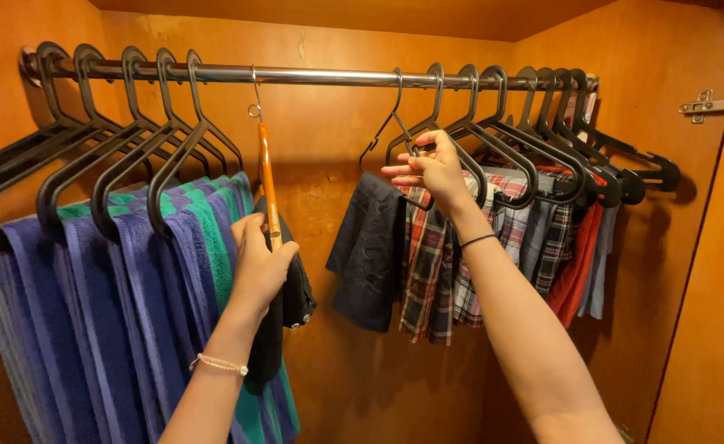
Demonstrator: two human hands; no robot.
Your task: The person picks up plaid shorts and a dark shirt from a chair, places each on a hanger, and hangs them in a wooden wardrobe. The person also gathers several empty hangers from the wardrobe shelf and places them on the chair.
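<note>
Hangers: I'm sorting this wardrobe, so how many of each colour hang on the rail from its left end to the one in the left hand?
Black hangers: 5
Orange hanger, in the left hand: 1
Total: 6
Not counted: the thin dark hanger the right hand grips.

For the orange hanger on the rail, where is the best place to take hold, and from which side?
Probably the orange hanger is best held mid-bar, where the left hand grips it. It hangs edge-on with a dark garment behind it, so come from the open front.
</note>
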